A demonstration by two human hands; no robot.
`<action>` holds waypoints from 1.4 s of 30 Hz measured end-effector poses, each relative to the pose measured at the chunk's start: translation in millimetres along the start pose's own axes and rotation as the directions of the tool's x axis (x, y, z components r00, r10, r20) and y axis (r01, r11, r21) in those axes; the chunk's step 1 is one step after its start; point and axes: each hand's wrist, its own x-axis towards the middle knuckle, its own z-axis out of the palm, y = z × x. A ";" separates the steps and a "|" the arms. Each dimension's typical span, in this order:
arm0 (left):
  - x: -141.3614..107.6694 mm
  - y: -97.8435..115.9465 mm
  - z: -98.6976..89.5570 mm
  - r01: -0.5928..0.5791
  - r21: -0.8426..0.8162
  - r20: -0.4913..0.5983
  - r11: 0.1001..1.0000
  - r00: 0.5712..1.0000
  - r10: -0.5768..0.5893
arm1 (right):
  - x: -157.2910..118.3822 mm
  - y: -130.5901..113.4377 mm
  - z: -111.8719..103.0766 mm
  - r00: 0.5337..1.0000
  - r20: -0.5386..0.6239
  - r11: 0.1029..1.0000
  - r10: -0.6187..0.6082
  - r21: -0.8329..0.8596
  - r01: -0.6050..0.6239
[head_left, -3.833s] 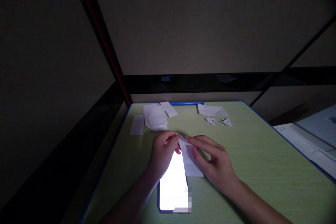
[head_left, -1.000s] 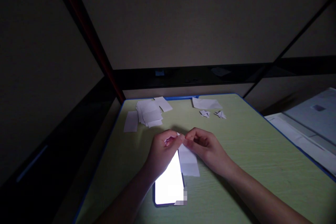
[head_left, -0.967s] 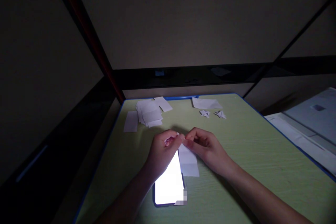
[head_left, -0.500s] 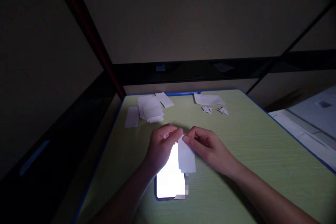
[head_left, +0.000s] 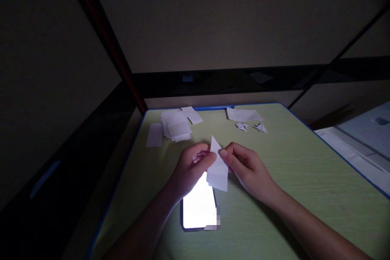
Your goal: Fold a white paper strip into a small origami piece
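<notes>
A white slip of paper (head_left: pixel 217 174), its upper end folded to a slanted point, is held between my two hands. My left hand (head_left: pixel 195 166) pinches its left edge with the thumb on the front face; the fingers behind are partly hidden. With thumb and forefinger, my right hand (head_left: pixel 245 164) grips the right edge. Below the paper, a phone (head_left: pixel 198 207) with a glaring white screen lies on the table, its upper part covered by my left hand and the paper.
A pile of white paper slips (head_left: pixel 176 124) lies at the back left of the green table (head_left: pixel 304 178). Two small folded paper pieces (head_left: pixel 241 126) and a larger creased sheet (head_left: pixel 243 114) lie at the back right. A wall panel (head_left: pixel 219 20) stands behind the blue table edge.
The paper has come up a little between my hands, and its pointed upper end now shows above my thumbs. My grip has slid lower along its edges.
</notes>
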 end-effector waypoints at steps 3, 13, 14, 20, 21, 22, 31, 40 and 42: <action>0.0 -0.9 2.2 0.010 0.008 0.058 1.000 0.998 -0.011 | 1.6 0.4 -0.8 0.999 -0.053 1.000 -0.014 0.007 0.014; 6.8 -11.8 1.9 -0.020 0.023 0.038 1.000 0.999 0.019 | 4.3 5.1 -5.5 0.976 -0.167 0.989 -0.136 -0.073 0.126; 6.4 -12.0 2.1 -0.020 0.051 0.031 0.999 0.999 0.018 | 4.9 5.4 -6.8 0.974 -0.182 0.989 -0.135 -0.080 0.122; 3.9 -13.6 4.9 -0.088 0.269 -0.139 0.959 0.982 0.129 | 6.7 7.5 -5.2 0.978 -0.202 0.998 -0.044 0.043 0.054; 3.8 -14.4 5.3 -0.111 0.295 -0.177 0.949 0.970 0.168 | 6.2 7.8 -3.5 0.982 -0.188 0.997 -0.026 0.062 0.039; 3.9 -15.4 5.6 -0.137 0.320 -0.208 0.938 0.955 0.211 | 5.5 7.9 -1.9 0.985 -0.174 0.997 -0.013 0.075 0.026; -0.7 -18.8 4.1 -0.266 0.591 -0.216 0.762 0.858 0.467 | 5.2 2.6 1.8 0.980 -0.199 0.989 0.006 0.146 0.023; -1.9 -20.2 6.0 -0.294 0.550 -0.194 0.782 0.865 0.462 | 4.1 0.0 4.6 0.954 -0.284 0.985 -0.098 0.108 0.134; -0.6 -20.4 5.7 -0.286 0.513 -0.196 0.809 0.879 0.435 | 3.7 1.3 4.5 0.951 -0.286 0.981 -0.118 0.115 0.156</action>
